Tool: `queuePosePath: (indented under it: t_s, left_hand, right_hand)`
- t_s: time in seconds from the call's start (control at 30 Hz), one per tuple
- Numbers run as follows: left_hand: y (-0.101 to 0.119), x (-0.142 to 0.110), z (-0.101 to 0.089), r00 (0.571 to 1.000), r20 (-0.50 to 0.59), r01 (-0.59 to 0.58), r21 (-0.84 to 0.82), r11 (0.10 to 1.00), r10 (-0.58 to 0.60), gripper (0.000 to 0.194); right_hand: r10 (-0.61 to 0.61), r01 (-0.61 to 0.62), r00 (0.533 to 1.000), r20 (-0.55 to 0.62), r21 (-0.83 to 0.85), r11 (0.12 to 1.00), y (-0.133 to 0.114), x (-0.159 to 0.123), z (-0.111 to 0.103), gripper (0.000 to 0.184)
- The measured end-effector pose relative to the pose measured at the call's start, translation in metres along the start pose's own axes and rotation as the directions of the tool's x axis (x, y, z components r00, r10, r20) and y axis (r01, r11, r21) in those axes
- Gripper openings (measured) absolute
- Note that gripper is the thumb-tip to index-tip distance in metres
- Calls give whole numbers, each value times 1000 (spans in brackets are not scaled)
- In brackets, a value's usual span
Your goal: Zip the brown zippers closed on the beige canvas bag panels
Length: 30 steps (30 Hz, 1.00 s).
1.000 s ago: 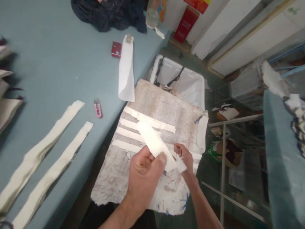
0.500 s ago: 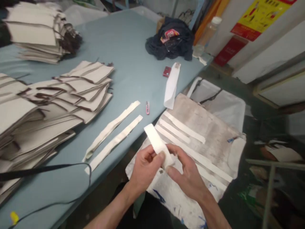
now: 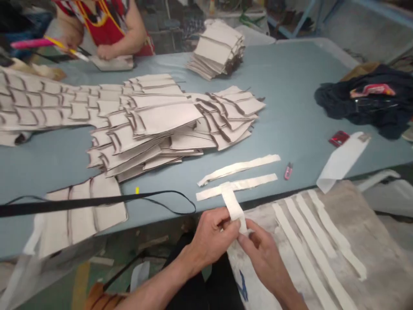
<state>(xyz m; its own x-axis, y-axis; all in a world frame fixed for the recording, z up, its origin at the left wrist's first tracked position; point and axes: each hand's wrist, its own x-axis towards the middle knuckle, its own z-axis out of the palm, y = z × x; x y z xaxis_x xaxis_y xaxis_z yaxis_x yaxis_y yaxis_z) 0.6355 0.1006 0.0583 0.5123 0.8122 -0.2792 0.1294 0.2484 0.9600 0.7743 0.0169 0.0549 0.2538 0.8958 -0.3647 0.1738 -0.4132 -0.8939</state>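
A short white strip (image 3: pixel 233 205), which looks like cloth tape, is pinched between my two hands near the table's front edge. My left hand (image 3: pixel 211 232) is closed on its middle, thumb on top. My right hand (image 3: pixel 262 249) grips the lower end with thumb and fingers. The strip's upper end overlaps a long cream strip (image 3: pixel 258 181) lying on the table, and a second cream strip (image 3: pixel 241 167) lies just behind that one. Several similar strips (image 3: pixel 318 234) lie side by side on a stained cloth (image 3: pixel 380 241) to my right.
Layered stacks of beige panels with dark edges (image 3: pixel 167 118) cover the table's left. Pink thread snips (image 3: pixel 288 171), a red box (image 3: pixel 339 138), a white sheet (image 3: pixel 343 159) and dark fabric (image 3: pixel 368 103) lie rightward. A black strap (image 3: pixel 97 202) crosses the front. Across the table, a person (image 3: pixel 109 34) handles a panel.
My view has swung left, bringing the person across the table and more panel stacks into sight. Both hands still hold the short strip, now closer to the table's strips.
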Motion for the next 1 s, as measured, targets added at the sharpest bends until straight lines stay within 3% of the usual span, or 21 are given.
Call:
queuePosePath:
  t_s: [0.07,0.13,0.2,0.3,0.43,0.57,0.63,0.8,1.0]
  left_hand:
    - [-3,-8,-15,996,-74,42,-55,998,-46,28]
    - [-5,-15,-30,991,-78,92,-155,984,-105,25]
    - [-8,-20,-45,987,-6,153,-291,944,-162,20]
    - [-15,-28,-67,968,156,250,-487,837,-198,36]
    - [-28,-34,-92,934,335,322,-628,708,-128,66]
    - [-38,-35,-110,920,391,306,-700,645,-13,94]
    - [-41,-34,-114,922,387,284,-713,641,22,98]
    - [-47,-32,-104,944,329,238,-644,727,-18,92]
    - [-66,-21,-92,982,24,174,-510,843,-188,61]
  right_hand:
    - [-2,3,999,44,-11,1000,-6,3,16,37]
    - [-11,9,995,100,19,1000,-12,6,30,36]
    - [1,-14,986,167,76,997,-20,6,43,38]
    - [33,-82,958,284,161,983,-32,6,61,40]
    - [1,-61,927,375,149,987,-49,8,80,37]
    - [-24,-76,894,448,202,976,-56,16,92,30]
    - [-23,-122,893,450,291,949,-54,22,95,31]
    - [8,-126,954,298,377,918,-55,47,102,41]
    - [-24,-23,992,128,349,937,-65,98,113,35]
